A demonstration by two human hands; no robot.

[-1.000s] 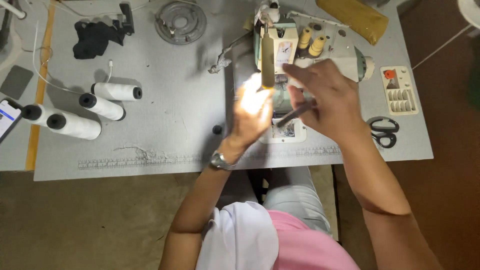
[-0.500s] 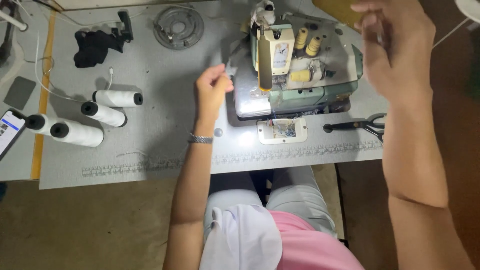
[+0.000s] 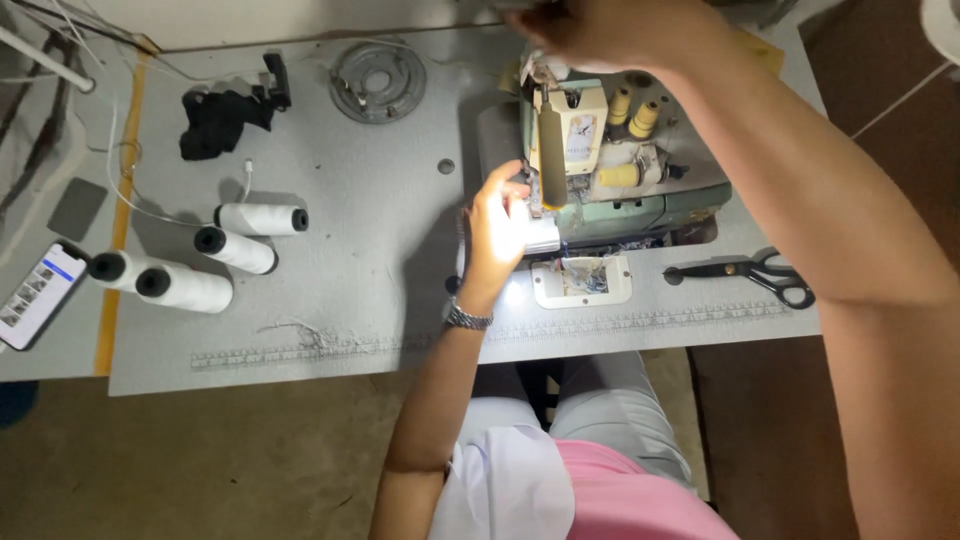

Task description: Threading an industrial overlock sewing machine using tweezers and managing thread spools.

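Left hand (image 3: pixel 497 232) sits at the front left of the sewing machine (image 3: pixel 610 170), fingers curled against a small pale, brightly lit piece (image 3: pixel 540 236) just under the machine head. It seems to pinch it, but glare washes out the contact, so the grip can't be confirmed. Metal wristwatch (image 3: pixel 467 318) on that wrist.

Right hand (image 3: pixel 600 28) is raised over the top rear of the machine, at the upper frame edge. Fingers are blurred and partly cut off; can't tell whether they're closed or what they touch. The right forearm runs diagonally across the right side and blocks part of the table (image 3: pixel 330 300) and the machine's far end.

The machine is green and cream, with yellow thread cones (image 3: pixel 632 112) on top and a white needle plate (image 3: pixel 582 281) in front of it.

Around:
- black scissors (image 3: pixel 745 272) on the table right of the plate
- four white thread spools (image 3: pixel 205 255) lying left, near each other
- black cloth (image 3: pixel 220 122) at top left
- round metal disc (image 3: pixel 377 80) beside it
- phone (image 3: pixel 40 293) with lit screen at the far left edge
- dark flat patch (image 3: pixel 77 208) above the phone, unclear what it is
- loose threads near the printed ruler strip (image 3: pixel 400 345) on the front edge

Lap shows white and pink cloth (image 3: pixel 560 480), partly cut off at the bottom.
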